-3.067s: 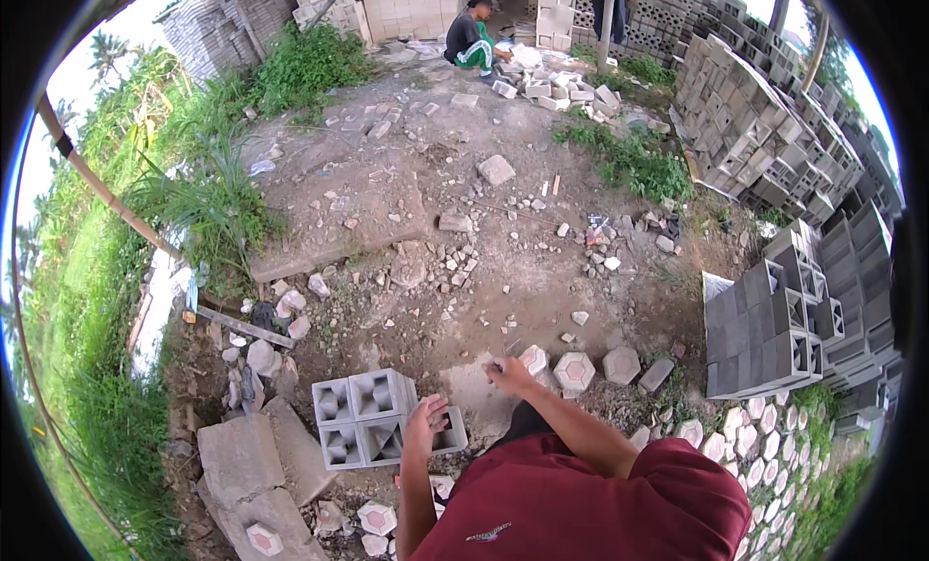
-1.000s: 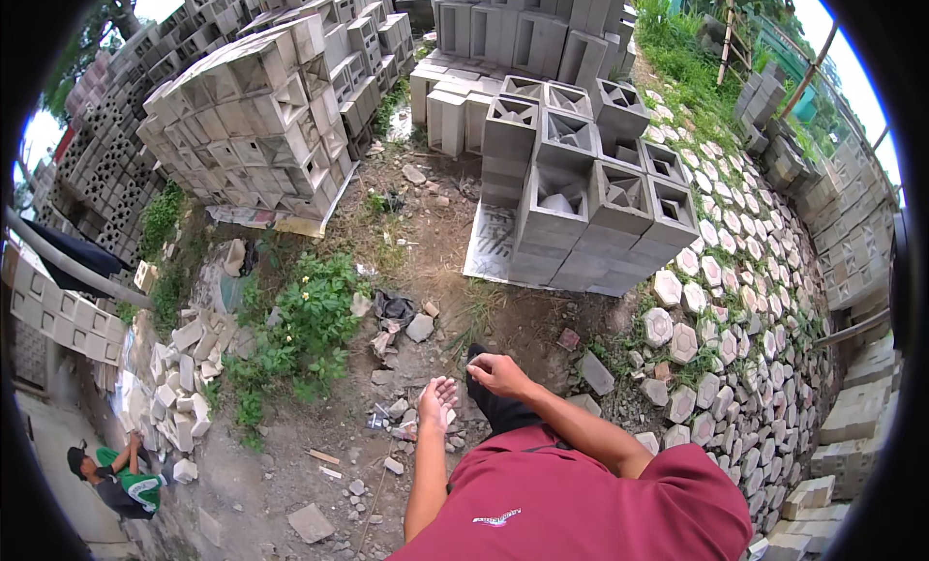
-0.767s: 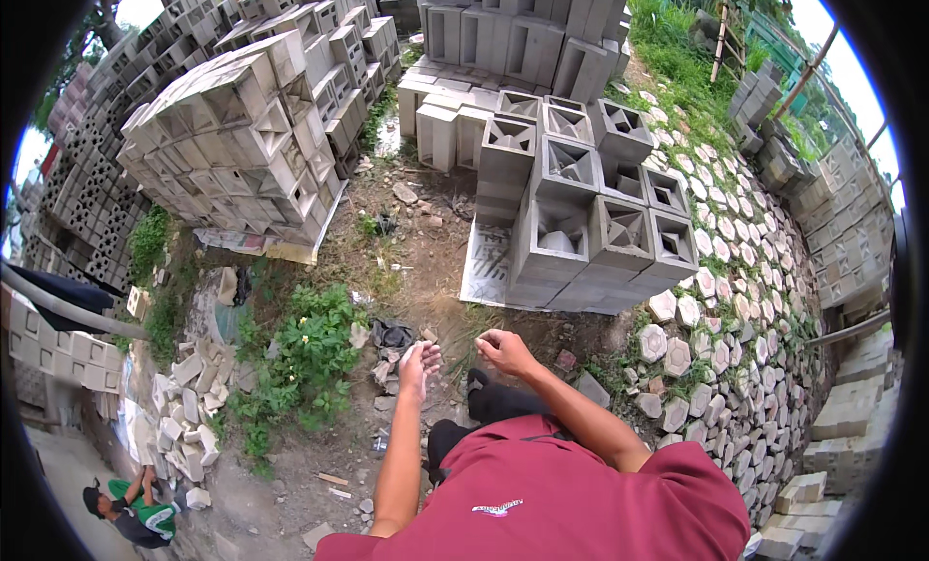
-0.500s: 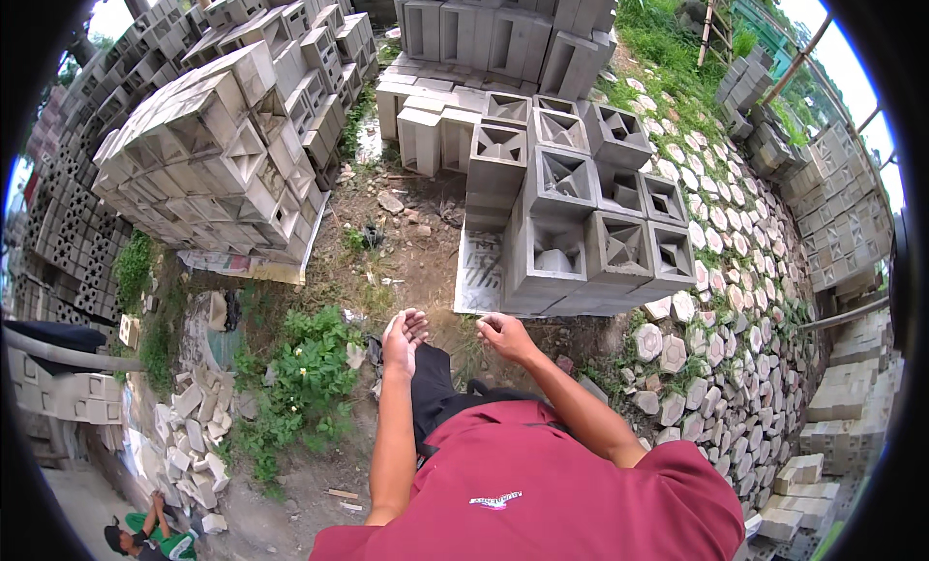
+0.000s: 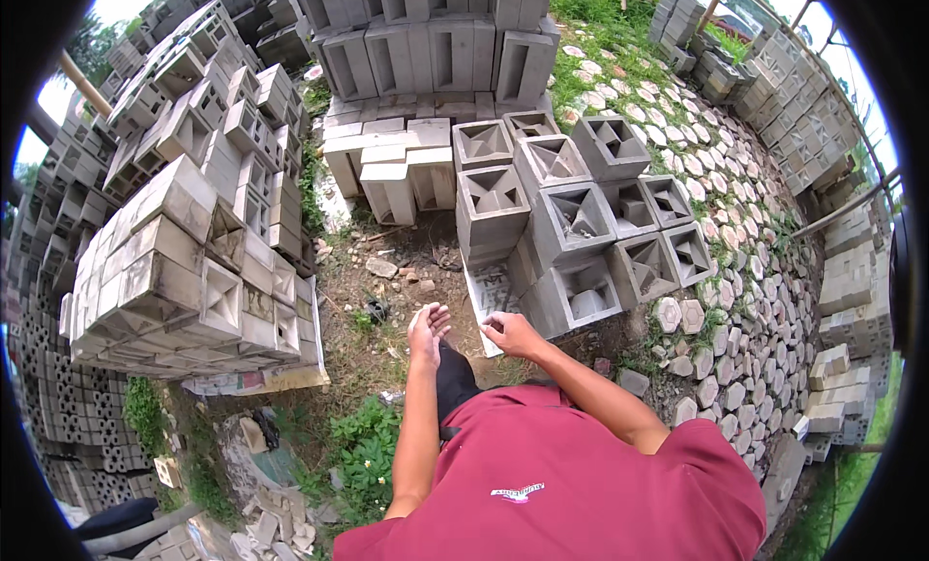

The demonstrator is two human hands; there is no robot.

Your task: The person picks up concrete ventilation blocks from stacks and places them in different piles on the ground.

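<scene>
My left hand (image 5: 428,331) is held out in front of me, palm turned inward, fingers loosely bent and nothing in them. A short way to its right, my right hand (image 5: 513,334) has its fingers curled, with a small gap at the thumb; I see nothing in it. Both hands are in the air, touching no block. Just past the right hand stands a group of grey hollow concrete vent blocks (image 5: 578,212) with angled inner faces. The nearest vent block (image 5: 581,304) is close to its fingertips. A pale printed sheet (image 5: 484,314) lies beside and partly under the group.
A stack of weathered blocks (image 5: 145,271) stands at left on a sheet. Tall grey blocks (image 5: 426,58) are piled ahead, paler ones (image 5: 389,193) before them. Hexagonal pavers (image 5: 716,232) cover the ground at right. A leafy plant (image 5: 366,454) and broken pieces (image 5: 276,527) lie near left.
My view has turned and come closer to the blocks, and the left stack looks nearer. Both hands keep much the same pose. The person at the lower left is out of view.
</scene>
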